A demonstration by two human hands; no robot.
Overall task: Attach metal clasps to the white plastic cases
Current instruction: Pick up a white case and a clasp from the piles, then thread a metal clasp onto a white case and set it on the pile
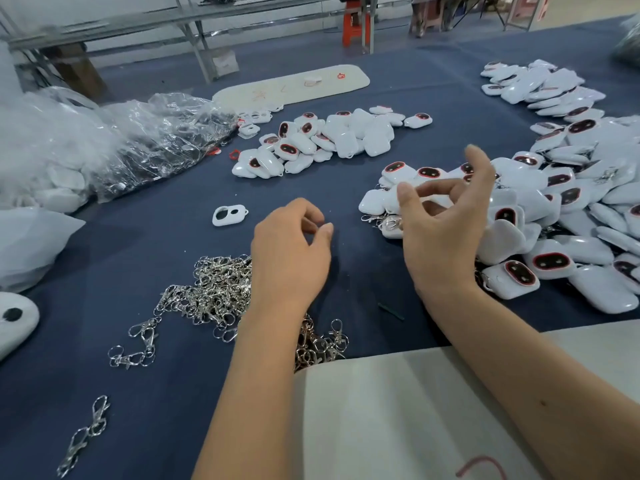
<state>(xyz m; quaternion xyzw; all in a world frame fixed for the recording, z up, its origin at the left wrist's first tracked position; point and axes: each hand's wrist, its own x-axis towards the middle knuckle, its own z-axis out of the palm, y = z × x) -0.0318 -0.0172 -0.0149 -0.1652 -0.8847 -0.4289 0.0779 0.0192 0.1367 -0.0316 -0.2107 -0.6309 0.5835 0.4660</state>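
A heap of silver metal clasps (211, 292) lies on the blue cloth at lower left. My left hand (289, 258) hovers over the heap's right edge, fingers loosely curled, holding nothing. My right hand (446, 223) is raised, fingers relaxed and spread, empty, just in front of a big pile of white plastic cases (561, 216) on the right. Some cases at that pile's near edge carry clasps (384, 221). A second, smaller pile of white cases (325, 140) sits at centre back. One lone white case part (229, 215) lies ahead of my left hand.
Crumpled clear plastic bags (114, 143) fill the left side. A pale board (291, 86) lies at the back, another pale board (398, 410) under my forearms. Loose clasps (83, 438) lie at the near left. A white object (14, 320) sits at the left edge.
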